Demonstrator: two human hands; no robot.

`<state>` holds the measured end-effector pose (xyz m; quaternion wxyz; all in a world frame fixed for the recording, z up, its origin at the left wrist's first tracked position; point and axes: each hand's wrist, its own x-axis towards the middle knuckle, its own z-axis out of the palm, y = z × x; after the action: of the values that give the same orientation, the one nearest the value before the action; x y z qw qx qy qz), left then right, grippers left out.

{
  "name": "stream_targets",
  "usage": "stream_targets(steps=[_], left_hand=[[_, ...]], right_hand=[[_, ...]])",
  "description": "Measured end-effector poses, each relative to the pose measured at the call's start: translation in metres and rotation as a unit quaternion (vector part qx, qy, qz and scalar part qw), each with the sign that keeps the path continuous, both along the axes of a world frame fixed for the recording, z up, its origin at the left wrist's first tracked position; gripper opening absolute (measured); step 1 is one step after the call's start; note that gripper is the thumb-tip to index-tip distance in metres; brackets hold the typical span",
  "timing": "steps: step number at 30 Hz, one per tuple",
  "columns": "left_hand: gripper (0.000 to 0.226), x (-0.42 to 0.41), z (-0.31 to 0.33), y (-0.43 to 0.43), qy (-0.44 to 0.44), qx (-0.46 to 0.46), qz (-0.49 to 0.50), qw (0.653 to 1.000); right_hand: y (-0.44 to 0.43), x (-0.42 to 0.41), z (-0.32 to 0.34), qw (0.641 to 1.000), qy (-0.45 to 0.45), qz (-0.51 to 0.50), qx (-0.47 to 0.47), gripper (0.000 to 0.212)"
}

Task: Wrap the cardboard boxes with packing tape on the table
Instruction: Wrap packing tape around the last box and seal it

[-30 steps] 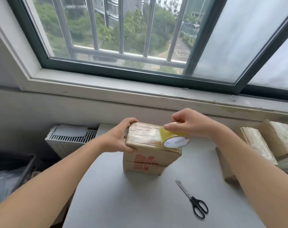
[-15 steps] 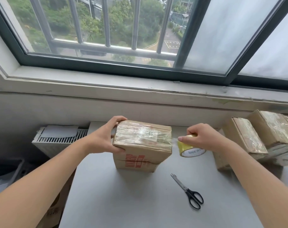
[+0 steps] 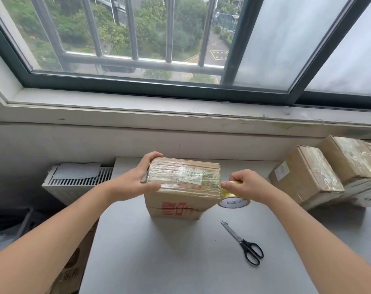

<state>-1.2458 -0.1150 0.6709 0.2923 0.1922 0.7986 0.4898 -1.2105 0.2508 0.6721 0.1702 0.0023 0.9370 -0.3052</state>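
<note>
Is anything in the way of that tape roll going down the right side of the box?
Nothing visible. The right hand holds the tape roll against the right edge of the box. The scissors lie nearer the person, apart from both, and the other boxes stand farther right, clear of the path.

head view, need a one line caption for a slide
Left hand steadies a cardboard box on the table while the right hand holds a tape roll at its side.

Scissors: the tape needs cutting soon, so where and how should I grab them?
Take the scissors by the black handle loops, coming from above on the near side: they lie flat on the table, loops toward you, closed blades pointing away.
</note>
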Motion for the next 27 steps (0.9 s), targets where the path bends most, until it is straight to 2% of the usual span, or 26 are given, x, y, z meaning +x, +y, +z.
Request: stream_targets(steps=[3,5,7,9,11,12,13,17,19,21,23,25,27], left_hand=[[0.058,0.002,0.006,0.011,0.002,-0.019,0.071,0.997],[0.055,0.000,0.013,0.019,0.028,-0.075,0.066,0.995],[0.065,-0.001,0.022,0.026,0.064,-0.148,0.042,0.986],[0.089,-0.002,0.027,0.031,0.155,-0.269,0.009,0.951],[0.106,-0.001,0.027,0.043,0.271,-0.384,-0.038,0.882],[0.108,0.002,0.026,0.053,0.313,-0.414,-0.060,0.853],[0.109,0.008,0.022,0.065,0.338,-0.424,-0.075,0.837],[0.099,0.033,0.002,0.111,0.408,-0.401,-0.111,0.813],[0.108,0.036,-0.002,0.114,0.427,-0.385,-0.131,0.808],[0.124,0.036,0.000,0.109,0.442,-0.387,-0.170,0.791],[0.130,0.031,0.004,0.104,0.442,-0.402,-0.205,0.775],[0.120,0.021,0.010,0.098,0.438,-0.392,-0.212,0.781],[0.106,0.008,0.020,0.084,0.438,-0.349,-0.197,0.805]], right_hand=[[0.000,0.003,-0.004,1.000,-0.002,-0.003,-0.019,0.052],[-0.001,0.005,-0.008,1.000,0.003,-0.008,-0.016,0.052],[-0.003,0.006,-0.010,1.000,0.009,-0.009,-0.011,0.052],[-0.007,0.005,-0.010,1.000,0.015,-0.010,-0.006,0.052],[-0.011,0.004,-0.010,1.000,0.021,-0.021,-0.009,0.052],[-0.015,0.003,-0.010,0.999,0.023,-0.022,-0.016,0.052],[-0.021,0.002,-0.010,0.999,0.023,-0.013,-0.018,0.052],[-0.051,0.006,-0.017,0.998,0.001,0.065,0.015,0.050],[-0.052,0.010,-0.022,0.999,-0.007,0.041,-0.007,0.051],[-0.052,0.014,-0.025,1.000,-0.002,0.025,-0.016,0.053],[-0.055,0.016,-0.024,1.000,-0.002,0.021,-0.021,0.053],[-0.062,0.014,-0.020,0.999,0.004,0.016,-0.034,0.055],[-0.068,0.011,-0.009,0.998,0.016,0.007,-0.056,0.057]])
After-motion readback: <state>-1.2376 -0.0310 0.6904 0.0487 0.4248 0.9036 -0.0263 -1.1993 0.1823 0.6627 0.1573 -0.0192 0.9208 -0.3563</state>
